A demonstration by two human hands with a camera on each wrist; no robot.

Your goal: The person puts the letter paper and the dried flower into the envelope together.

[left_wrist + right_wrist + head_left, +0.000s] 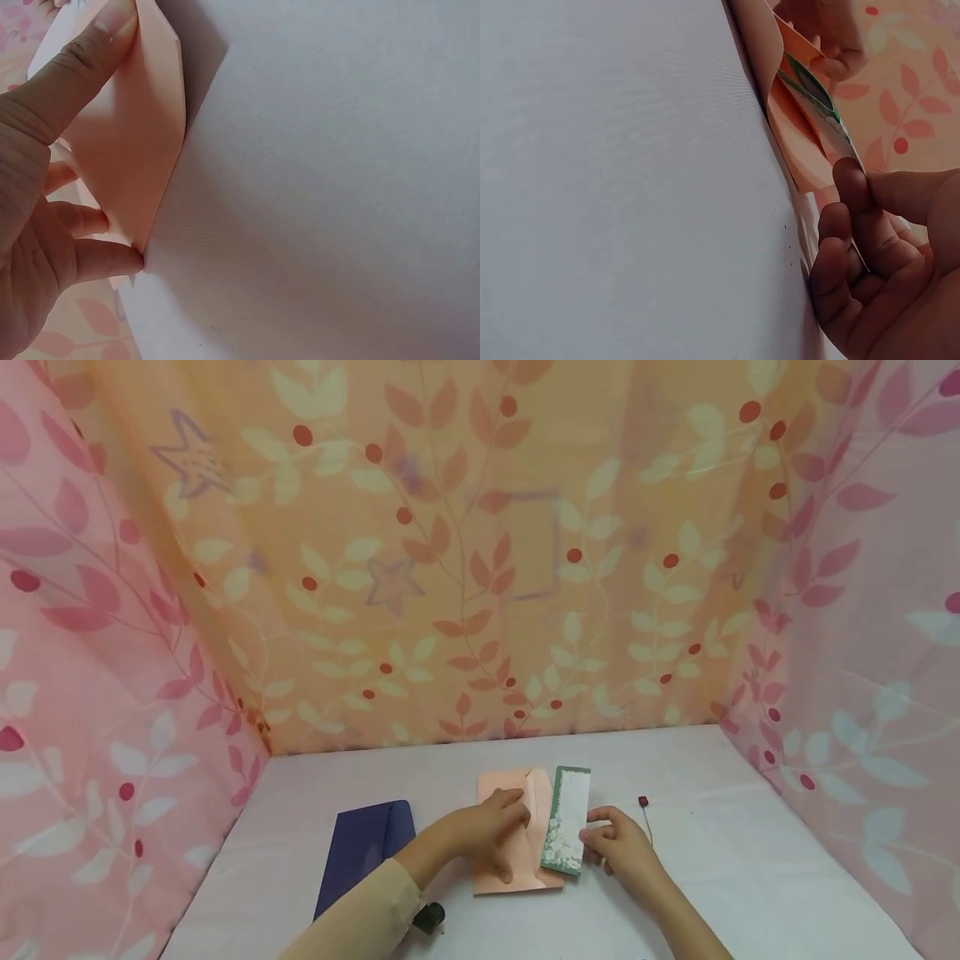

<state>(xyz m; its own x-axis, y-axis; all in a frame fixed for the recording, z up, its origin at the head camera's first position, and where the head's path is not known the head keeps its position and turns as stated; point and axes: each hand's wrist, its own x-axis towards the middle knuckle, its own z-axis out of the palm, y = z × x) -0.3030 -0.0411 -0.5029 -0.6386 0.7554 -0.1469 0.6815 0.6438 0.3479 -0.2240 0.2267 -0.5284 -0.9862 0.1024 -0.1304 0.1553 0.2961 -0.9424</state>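
A peach envelope [525, 870] lies flap side up on the white table. My left hand [483, 828] grips it, thumb near the close edge and fingers spread over its far part; the left wrist view shows the paper [142, 135] bowing between them. A green and white card with printed white flowers [572, 793] slants over the envelope's flap side. Its right edge is pinched between thumb and index finger of my right hand [621, 842]. In the right wrist view the card [810, 88] tilts against the envelope's raised opening; I cannot tell whether its edge is inside.
A navy envelope [356, 852] lies to the left, partly behind my left sleeve [367, 910]. By that sleeve is a small black object [429, 917], partly hidden. Right of my right hand lies a small red flower [643, 802] on a thin stem. Patterned cloth walls [465, 568] surround the table.
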